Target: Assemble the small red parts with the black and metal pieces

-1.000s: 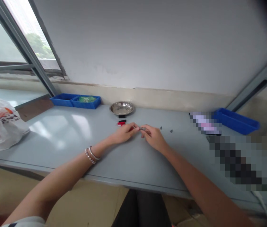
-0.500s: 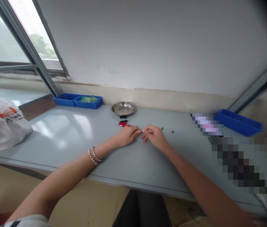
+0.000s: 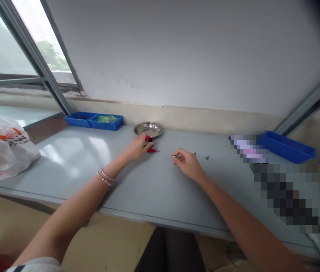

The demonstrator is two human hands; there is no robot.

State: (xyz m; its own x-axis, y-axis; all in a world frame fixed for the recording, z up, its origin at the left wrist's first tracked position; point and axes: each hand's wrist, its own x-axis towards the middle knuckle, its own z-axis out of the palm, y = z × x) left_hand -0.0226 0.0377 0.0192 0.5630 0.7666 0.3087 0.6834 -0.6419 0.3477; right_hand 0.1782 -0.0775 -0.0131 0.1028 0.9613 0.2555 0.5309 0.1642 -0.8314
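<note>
My left hand (image 3: 137, 147) is closed at the near rim of a round steel bowl (image 3: 148, 129). Its fingertips hold a short red piece (image 3: 148, 138). Just by those fingers lie black pieces (image 3: 150, 141), partly hidden. Another red piece with a thin metal tip (image 3: 153, 150) lies on the table below them, pointing right. My right hand (image 3: 187, 162), further right and just above the tabletop, pinches a small shiny metal part (image 3: 175, 156). Beyond it a small grey cone-like part (image 3: 207, 158) rests on the table, and a similar one (image 3: 195, 153) is mostly hidden behind the hand.
Two blue bins (image 3: 81, 119) stand at the back left, one with a green bag (image 3: 106, 119) in it. A white plastic bag (image 3: 6, 145) sits far left. Another blue bin (image 3: 287, 146) and blurred items (image 3: 247, 149) are on the right.
My hands have parted. The left one moved left and back to the bowl's rim and took hold of a red piece. The right stayed nearly in place, now with a shiny part showing between its fingers.
</note>
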